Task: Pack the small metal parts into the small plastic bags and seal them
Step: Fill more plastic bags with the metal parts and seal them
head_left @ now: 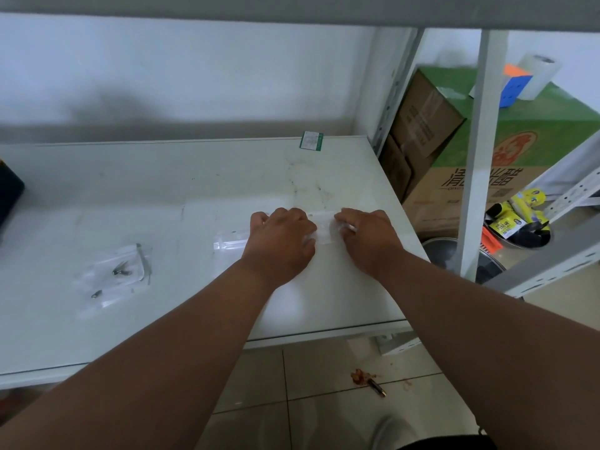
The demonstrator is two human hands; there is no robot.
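Observation:
On the white shelf top (194, 196) a small clear plastic bag (324, 227) lies flat between my two hands. My left hand (281, 241) presses on its left part with fingers curled. My right hand (370, 238) pinches its right end. More clear plastic (229, 241) sticks out to the left of my left hand. Further left lies a loose pile of clear bags (110, 280) with small metal parts (119, 272) inside and another part (96, 294) near its lower edge. Any contents of the bag under my hands are hidden.
A black box (8, 196) sits at the shelf's left edge and a green-and-white packet (311, 141) at the back. Cardboard cartons (487, 157), a metal pot (441, 251) and yellow packets (519, 216) fill the rack to the right, behind a grey upright (477, 157).

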